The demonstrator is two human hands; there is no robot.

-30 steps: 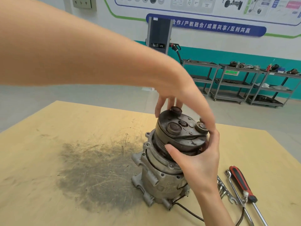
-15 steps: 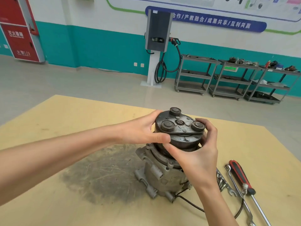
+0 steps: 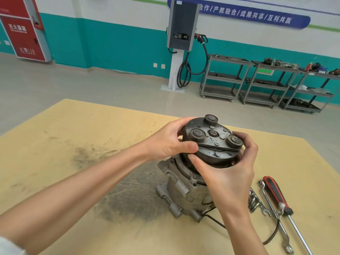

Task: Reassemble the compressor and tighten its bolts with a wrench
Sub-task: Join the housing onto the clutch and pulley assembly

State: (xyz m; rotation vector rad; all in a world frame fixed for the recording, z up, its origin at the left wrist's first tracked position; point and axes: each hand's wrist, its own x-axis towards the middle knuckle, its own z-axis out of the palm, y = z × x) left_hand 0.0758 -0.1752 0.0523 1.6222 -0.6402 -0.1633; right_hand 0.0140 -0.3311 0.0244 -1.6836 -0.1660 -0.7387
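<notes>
dark steel pulley (image 3: pixel 211 144) sits tilted atop the upright compressor (image 3: pixel 185 190); left hand (image 3: pixel 169 142) and right hand (image 3: pixel 228 172) clasp its opposite sides; wrench (image 3: pixel 274 218) lies on the desk (image 3: pixel 73 126), nearer the right.

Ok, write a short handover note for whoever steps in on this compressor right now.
Left hand grips the left side of the clutch pulley; right hand grips its front and right side.
The pulley sits tilted on top of the compressor body, which stands upright on the board.
Wrench, red-handled screwdriver and small spanners lie untouched to the right.
Done: pulley placed over the nose.
Left: seat it level, then tighten the bolts with the wrench.
</notes>
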